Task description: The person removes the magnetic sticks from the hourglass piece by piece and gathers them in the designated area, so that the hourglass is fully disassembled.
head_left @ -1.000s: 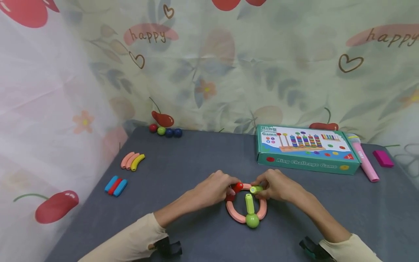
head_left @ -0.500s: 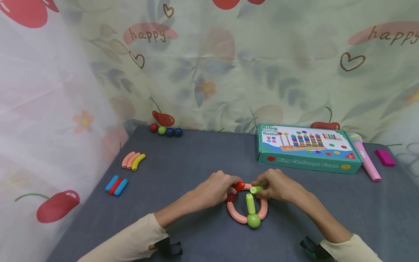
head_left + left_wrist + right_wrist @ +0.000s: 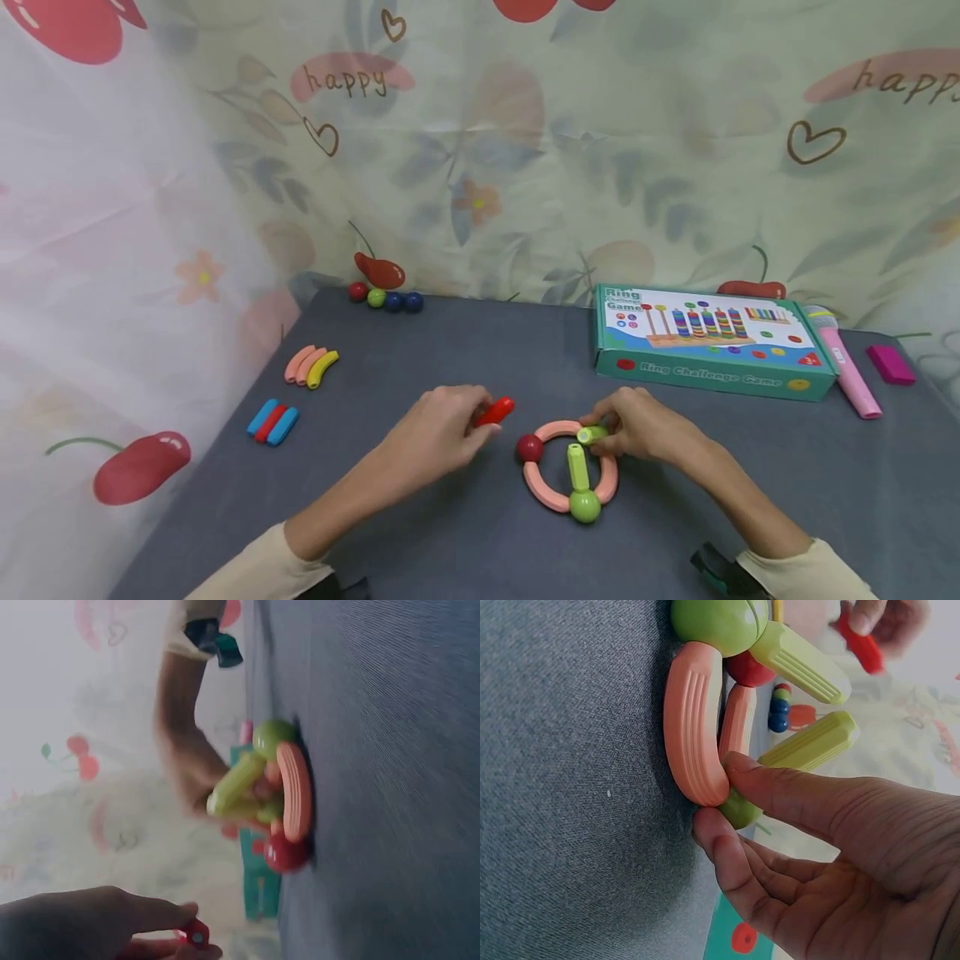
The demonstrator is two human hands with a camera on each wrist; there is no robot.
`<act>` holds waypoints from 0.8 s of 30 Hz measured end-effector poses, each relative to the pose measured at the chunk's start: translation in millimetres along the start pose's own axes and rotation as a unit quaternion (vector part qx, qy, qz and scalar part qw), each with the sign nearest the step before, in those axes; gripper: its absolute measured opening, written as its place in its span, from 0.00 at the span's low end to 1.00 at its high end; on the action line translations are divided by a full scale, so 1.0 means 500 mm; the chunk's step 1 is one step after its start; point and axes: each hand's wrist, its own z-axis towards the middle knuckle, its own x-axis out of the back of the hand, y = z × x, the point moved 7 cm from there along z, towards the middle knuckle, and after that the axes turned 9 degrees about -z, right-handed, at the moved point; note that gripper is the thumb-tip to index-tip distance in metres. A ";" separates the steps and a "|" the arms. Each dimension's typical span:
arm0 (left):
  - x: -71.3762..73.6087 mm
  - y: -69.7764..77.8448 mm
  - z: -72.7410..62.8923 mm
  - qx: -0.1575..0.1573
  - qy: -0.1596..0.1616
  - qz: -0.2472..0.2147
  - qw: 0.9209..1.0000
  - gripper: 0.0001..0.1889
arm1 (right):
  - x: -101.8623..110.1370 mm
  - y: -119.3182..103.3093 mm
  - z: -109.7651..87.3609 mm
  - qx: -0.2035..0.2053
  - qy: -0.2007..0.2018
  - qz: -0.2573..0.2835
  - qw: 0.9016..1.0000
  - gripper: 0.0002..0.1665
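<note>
My left hand [image 3: 442, 425] pinches a straight red rod [image 3: 498, 410] above the table, left of a ring of magnetic pieces. Three curved pink rods [image 3: 543, 490] form that ring, with a red ball [image 3: 529, 448] at its left and a green ball [image 3: 585, 506] at its front. A light green rod [image 3: 578, 467] rises at a slant from the front ball. At the ring's far right, my right hand [image 3: 637, 425] pinches another green ball [image 3: 740, 812], partly hidden by the fingers. A second light green rod [image 3: 810, 742] slants up from it.
Spare curved rods [image 3: 306, 365], straight rods [image 3: 272, 422] and balls [image 3: 393, 302] lie along the left and back. A game box [image 3: 716, 342], a pink microphone [image 3: 847, 367] and a magenta block [image 3: 891, 364] stand back right. Patterned cloth [image 3: 480, 150] hangs behind.
My left hand has moved left with the red rod, away from the red ball, which now shows fully. My right hand has stayed at the ring.
</note>
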 end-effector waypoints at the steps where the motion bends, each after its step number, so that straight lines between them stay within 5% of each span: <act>1: 0.012 -0.014 -0.010 0.017 0.011 0.013 1.000 0.12 | 0.001 0.001 -0.001 0.002 0.000 0.001 1.000 0.21; 10: 0.102 -0.173 -0.107 0.138 0.042 0.087 0.986 0.16 | -0.001 0.001 0.000 -0.001 0.004 -0.002 1.000 0.20; 17: 0.140 -0.269 -0.176 0.169 0.056 0.162 0.971 0.17 | 0.000 0.003 -0.003 -0.004 0.004 0.005 1.000 0.20; 24: 0.153 -0.330 -0.211 0.206 0.052 0.175 0.961 0.21 | -0.001 0.002 -0.002 -0.005 0.003 0.006 1.000 0.21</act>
